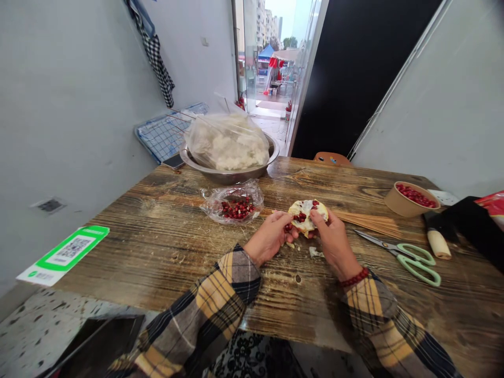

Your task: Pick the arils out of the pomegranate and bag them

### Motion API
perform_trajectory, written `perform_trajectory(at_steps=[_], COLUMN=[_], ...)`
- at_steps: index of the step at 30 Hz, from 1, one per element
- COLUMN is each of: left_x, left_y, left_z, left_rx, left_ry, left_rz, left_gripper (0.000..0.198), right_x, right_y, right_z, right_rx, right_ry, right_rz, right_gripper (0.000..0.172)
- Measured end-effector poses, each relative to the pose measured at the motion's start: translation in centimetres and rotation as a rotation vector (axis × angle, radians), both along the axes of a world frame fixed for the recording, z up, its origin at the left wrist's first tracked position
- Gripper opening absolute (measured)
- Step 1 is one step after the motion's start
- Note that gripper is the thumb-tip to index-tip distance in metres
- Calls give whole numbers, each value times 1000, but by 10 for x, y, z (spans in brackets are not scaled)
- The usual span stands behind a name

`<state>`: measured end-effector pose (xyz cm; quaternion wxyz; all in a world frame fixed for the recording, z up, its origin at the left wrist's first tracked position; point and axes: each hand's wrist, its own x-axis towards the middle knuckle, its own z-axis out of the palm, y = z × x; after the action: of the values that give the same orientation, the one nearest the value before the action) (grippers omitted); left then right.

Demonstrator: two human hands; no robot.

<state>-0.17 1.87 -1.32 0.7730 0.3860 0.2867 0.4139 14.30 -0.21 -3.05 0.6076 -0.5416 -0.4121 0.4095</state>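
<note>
Between my two hands is a broken piece of pomegranate [305,209], with pale pith, yellow rind and several red seeds showing. My right hand [334,239] grips it from the right, thumb pressed on its face. My left hand [272,235] is closed at its left edge, fingers against red seeds there; the fingertips are partly hidden. Below them on the table lie small scraps of pith [316,252]. Left of my hands, an open clear plastic wrap [210,203] holds loose pomegranate seeds [237,208].
Thin wooden skewers [370,222] and green-handled scissors [418,261] lie to the right. A paper bowl of seeds [402,205] stands beyond them. At the back, a metal basin [252,174] holds a bulging plastic bag [232,144]. A green QR card [65,253] is at the left edge.
</note>
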Motion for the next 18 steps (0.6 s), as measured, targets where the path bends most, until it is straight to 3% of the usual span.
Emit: perform_trajectory(at_steps=[5, 13, 18], left_x=[0, 1, 4], left_y=[0, -2, -1], left_z=[-3, 3, -2], left_rx=[-38, -39, 16], left_ry=[94, 109, 200], left_rz=[15, 32, 71], left_gripper=[24, 7, 5], right_x=[-2, -4, -6], right_y=[1, -2, -2], right_z=[-1, 1, -2], right_rx=[10, 30, 53], right_ry=[35, -13, -182], right_rz=[-14, -19, -26], right_gripper=[49, 50, 51])
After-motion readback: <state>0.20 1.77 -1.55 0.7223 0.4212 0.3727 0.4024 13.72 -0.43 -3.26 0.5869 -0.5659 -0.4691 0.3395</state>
